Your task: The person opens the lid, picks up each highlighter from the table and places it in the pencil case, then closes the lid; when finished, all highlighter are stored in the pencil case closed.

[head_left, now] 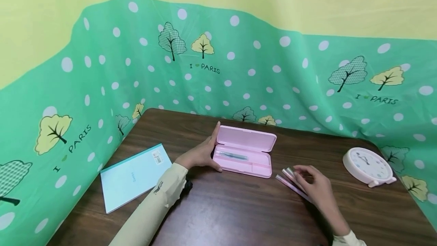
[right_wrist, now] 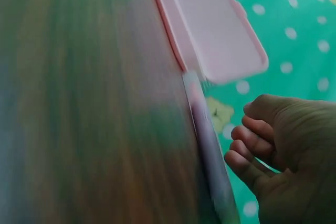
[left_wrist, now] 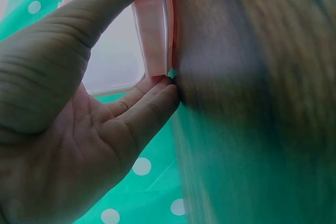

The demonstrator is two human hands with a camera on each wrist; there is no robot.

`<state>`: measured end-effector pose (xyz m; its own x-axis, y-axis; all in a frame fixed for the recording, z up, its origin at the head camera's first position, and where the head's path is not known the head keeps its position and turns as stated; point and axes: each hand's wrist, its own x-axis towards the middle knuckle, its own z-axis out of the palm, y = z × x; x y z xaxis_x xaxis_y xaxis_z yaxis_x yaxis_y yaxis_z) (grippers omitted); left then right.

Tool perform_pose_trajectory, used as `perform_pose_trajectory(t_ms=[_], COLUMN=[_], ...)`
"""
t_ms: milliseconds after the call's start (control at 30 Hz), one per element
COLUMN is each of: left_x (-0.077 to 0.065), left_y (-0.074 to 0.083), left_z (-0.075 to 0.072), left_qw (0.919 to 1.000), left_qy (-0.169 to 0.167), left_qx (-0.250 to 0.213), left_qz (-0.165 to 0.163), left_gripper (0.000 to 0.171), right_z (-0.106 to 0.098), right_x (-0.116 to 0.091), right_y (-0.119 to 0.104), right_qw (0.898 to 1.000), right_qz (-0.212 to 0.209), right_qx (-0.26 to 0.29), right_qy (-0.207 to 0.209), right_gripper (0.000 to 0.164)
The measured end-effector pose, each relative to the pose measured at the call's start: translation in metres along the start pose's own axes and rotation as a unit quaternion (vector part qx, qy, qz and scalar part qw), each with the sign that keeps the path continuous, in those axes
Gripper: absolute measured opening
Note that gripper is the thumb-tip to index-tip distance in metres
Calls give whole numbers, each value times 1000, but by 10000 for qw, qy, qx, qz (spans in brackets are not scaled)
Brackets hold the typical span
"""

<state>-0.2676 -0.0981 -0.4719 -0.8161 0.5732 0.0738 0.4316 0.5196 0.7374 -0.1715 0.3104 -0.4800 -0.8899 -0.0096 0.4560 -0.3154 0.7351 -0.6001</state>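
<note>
An opened pink pencil case (head_left: pixel 262 158) lies on the table, its lid raised at the back and a few slim pens (head_left: pixel 233 156) in its long compartment. My left hand (head_left: pixel 201 154) holds the case by its left end, thumb at the front edge and fingers at the lid side. In the left wrist view, fingertips (left_wrist: pixel 169 90) meet the case's corner. To the right of the case, a few pens with pinkish barrels (head_left: pixel 290 184) lie on the table. Just over them is my right hand (head_left: pixel 315 187), fingers loosely bent. The right wrist view shows nothing between its fingers (right_wrist: pixel 252 148).
A light blue notebook (head_left: pixel 134 179) lies at the left of the dark wooden table (head_left: pixel 218 208). At the right stands a round white clock (head_left: pixel 368 166). A green and yellow patterned curtain (head_left: pixel 239 63) hangs behind and along the table's sides.
</note>
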Motion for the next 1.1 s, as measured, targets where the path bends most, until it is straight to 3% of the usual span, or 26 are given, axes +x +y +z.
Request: perform_pose_trajectory(t_ms=[67,233,500,600,867,1100], left_x=[0,9,4,1,10,-1], left_y=[2,-23,-13,-8,-38,-8], left_z=[0,9,5,3,14,2], left_qw=[9999,9997,9997,9996,9987,9994], left_qy=[-9,141,107,80,320,100], left_qx=[-75,-14,-96,-219,-2,-125], left_qz=[-115,180,185,184,408,297], left_gripper=[164,170,166,165,169,166], right_z=[-9,-32,-57,-60,-60,-57], right_x=[-7,-26,-45,-47,-46,-47], right_y=[9,26,38,39,37,37], right_qw=[9997,9961,9894,9874,9873,9906], right_qz=[232,873,1365,1424,1278,1028], right_qx=[-45,-71,-339,-423,-462,-484], right_qy=[38,-40,-367,-540,-826,-762], right_gripper=[16,17,23,22,22,19])
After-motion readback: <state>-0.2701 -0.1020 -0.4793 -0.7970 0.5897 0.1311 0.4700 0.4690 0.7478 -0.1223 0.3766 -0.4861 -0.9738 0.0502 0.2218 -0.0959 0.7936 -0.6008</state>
